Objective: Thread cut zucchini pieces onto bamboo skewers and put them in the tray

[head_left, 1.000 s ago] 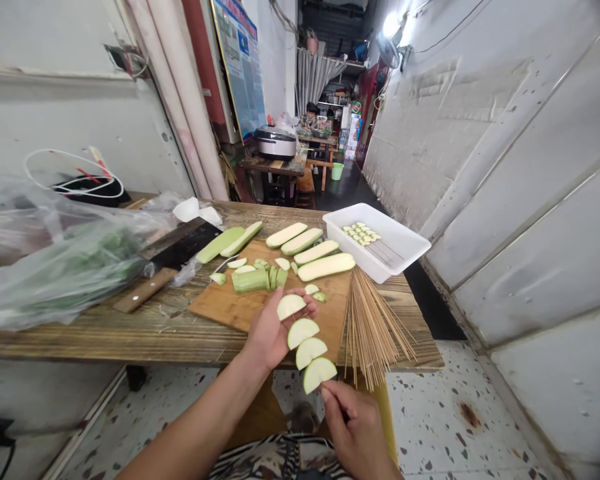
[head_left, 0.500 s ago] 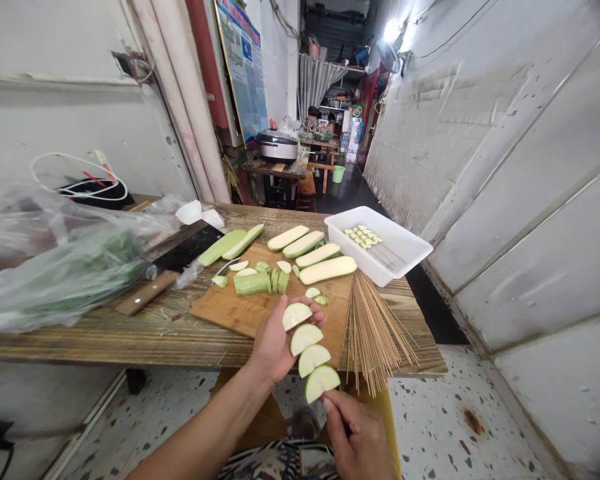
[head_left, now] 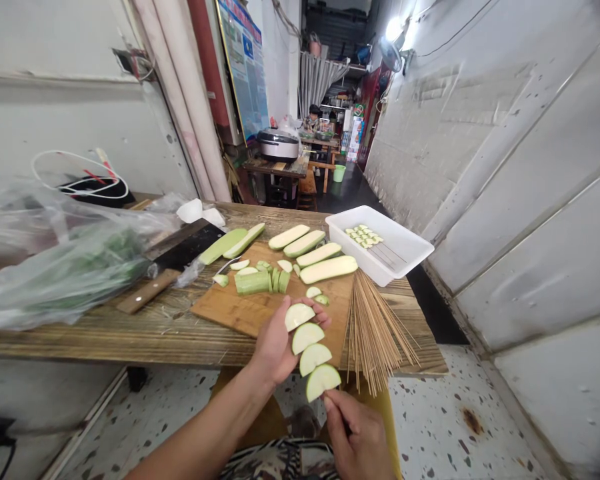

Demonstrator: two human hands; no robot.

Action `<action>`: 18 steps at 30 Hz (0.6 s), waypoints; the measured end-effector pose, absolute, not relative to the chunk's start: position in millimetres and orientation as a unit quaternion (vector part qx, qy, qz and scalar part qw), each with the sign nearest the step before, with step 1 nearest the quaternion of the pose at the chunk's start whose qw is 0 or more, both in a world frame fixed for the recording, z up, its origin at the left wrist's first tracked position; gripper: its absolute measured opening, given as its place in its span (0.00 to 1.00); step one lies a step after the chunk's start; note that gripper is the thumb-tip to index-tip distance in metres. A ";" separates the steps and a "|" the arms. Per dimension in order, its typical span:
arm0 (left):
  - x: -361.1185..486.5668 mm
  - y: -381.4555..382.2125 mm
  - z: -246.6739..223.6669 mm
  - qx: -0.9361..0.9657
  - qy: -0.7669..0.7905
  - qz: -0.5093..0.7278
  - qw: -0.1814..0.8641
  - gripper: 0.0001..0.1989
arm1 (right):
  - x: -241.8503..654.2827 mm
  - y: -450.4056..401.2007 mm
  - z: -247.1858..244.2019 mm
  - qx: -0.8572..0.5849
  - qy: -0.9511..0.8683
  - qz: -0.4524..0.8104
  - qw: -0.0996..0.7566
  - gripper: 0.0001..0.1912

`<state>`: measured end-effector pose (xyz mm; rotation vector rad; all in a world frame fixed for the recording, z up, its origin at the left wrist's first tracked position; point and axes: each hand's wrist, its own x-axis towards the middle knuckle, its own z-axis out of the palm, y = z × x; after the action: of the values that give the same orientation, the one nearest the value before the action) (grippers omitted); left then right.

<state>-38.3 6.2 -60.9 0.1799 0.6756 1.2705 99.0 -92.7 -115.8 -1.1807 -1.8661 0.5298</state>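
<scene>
Half-round zucchini slices (head_left: 315, 359) hang in a row on a skewer, mostly hidden behind them, over the table's front edge. My left hand (head_left: 276, 343) is closed around the topmost slice, its fingers behind it. Below the lowest slice, my right hand (head_left: 357, 430) pinches the skewer's end between thumb and finger. On the wooden cutting board (head_left: 225, 308) lie a cut zucchini piece (head_left: 253, 283) and loose slices. Several halved zucchinis (head_left: 329, 269) lie along its far edge. A bundle of bamboo skewers (head_left: 375, 333) fans out right of the board.
A white plastic tub (head_left: 405, 257) with skewered slices stands at the back right. Left of the board lies a cleaver (head_left: 187, 247) with a wooden handle, beside a clear plastic bag (head_left: 80, 267) of greens. Farther back, a person (head_left: 313, 120) is at another table.
</scene>
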 end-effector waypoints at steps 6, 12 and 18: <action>-37.5 4.5 -60.3 0.085 0.310 0.577 0.751 0.16 | 98.5 -93.8 -116.3 -0.476 -0.745 0.216 0.414 0.11; -40.3 8.9 -62.3 0.079 0.296 0.566 0.766 0.17 | 95.6 -90.0 -112.0 -0.479 -0.736 0.207 0.431 0.12; -62.8 14.7 -72.9 0.141 0.302 0.551 0.765 0.24 | 105.7 -79.4 -111.9 -0.477 -0.748 0.130 0.442 0.09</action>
<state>-62.8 14.7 -72.9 0.3054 0.6564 1.1977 105.7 -79.4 -111.9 -1.1842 -1.8576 0.3232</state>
